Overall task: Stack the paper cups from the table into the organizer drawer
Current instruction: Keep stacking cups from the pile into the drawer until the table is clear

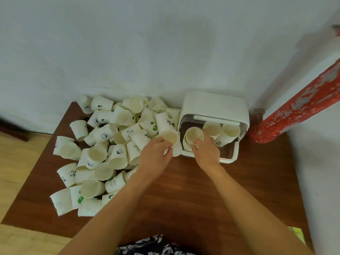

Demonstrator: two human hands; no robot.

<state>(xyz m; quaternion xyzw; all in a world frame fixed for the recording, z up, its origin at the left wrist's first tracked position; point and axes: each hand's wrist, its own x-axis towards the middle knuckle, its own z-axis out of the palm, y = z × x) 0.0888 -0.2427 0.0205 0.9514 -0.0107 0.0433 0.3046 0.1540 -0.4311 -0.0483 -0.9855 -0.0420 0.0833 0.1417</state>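
**Q:** What does the head view show, taken from the largest thing to the smallest?

**A:** A brown wooden table [184,196] set against a pale wall. On its far right corner stands a white organizer [215,107], its drawer [232,155] pulled open toward the person. Left of it lies a heap of paper cups [103,144], most tipped on their sides. A red painted pipe [301,100] slants past on the right.

**Q:** How many of each?

**A:** One organizer, one drawer, two hands. Three cup stacks stand in the drawer. The loose heap holds several dozen cups; overlap prevents an exact count.

**Q:** Which step is in hand?

**A:** Stacking, by my reading. The right hand [206,150] is closed around the nearest stack [193,137] at the drawer's left end. The left hand [154,151] pinches the wall of one loose cup [170,137] just beside the drawer's outer edge, mouth toward the camera.

**Q:** What does the next move call for?

**A:** Probably carrying that cup over the drawer wall, turning it upright, and nesting it squarely into the held stack. The task appears far from complete.
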